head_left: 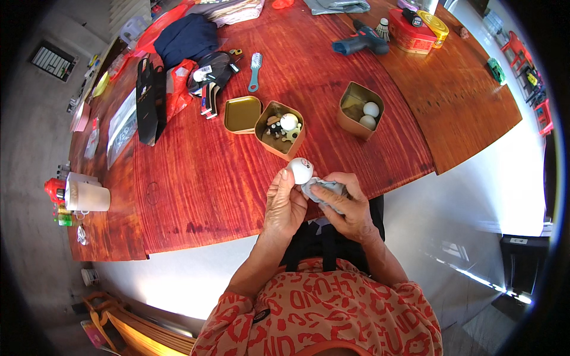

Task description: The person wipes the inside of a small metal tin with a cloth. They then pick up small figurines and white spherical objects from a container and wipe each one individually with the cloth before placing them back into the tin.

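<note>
Between the thumb and fingers of my left hand (284, 204) is a white ball (300, 170) with a small red and dark print, held over the table's near edge. My right hand (349, 207) grips a crumpled grey-blue cloth (323, 193) close against the ball's lower right side. Just beyond my hands stands an open tin (280, 148) holding another white ball (289, 122) and small dark and pale figures. Its gold lid (243, 114) appears to lie to the left of it. A second open tin (354, 123), farther right, holds two white balls (370, 109).
A brush (255, 72) lies beyond the tins. Toward the far right are a cordless drill (361, 40), a shuttlecock (383, 28) and a red tin (409, 32). On the left are a black paper bag (149, 104), dark cloth (189, 40) and a pale container (88, 196).
</note>
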Available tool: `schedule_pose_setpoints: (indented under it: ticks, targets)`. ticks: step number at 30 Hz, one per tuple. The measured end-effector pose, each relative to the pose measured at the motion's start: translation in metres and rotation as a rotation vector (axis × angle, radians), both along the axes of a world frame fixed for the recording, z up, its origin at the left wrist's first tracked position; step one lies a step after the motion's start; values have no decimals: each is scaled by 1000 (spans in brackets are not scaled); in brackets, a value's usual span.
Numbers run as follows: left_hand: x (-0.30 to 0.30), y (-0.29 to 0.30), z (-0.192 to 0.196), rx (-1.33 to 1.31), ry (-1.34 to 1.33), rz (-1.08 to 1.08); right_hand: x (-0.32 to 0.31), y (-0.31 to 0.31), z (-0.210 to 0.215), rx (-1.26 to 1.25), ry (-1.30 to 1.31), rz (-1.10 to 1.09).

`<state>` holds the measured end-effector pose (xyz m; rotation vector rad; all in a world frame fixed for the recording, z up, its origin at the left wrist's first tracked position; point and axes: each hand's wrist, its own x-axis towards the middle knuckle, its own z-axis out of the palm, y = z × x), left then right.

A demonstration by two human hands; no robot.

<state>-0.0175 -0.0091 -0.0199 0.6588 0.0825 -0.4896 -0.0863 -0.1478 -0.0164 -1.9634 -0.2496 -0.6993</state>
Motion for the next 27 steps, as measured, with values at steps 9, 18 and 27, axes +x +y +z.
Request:
schedule_pose_setpoints:
  ticks: [9,18,27]
  targets:
    - [-2,-7,17,-51,-49,-51,21,9,33,171,-19,-118]
    - [-3,-4,13,-28,-138,-150,34,8,27,417,152,-146]
    - [1,1,3,-63,-46,-139,18,22,13,-109,-29,-76]
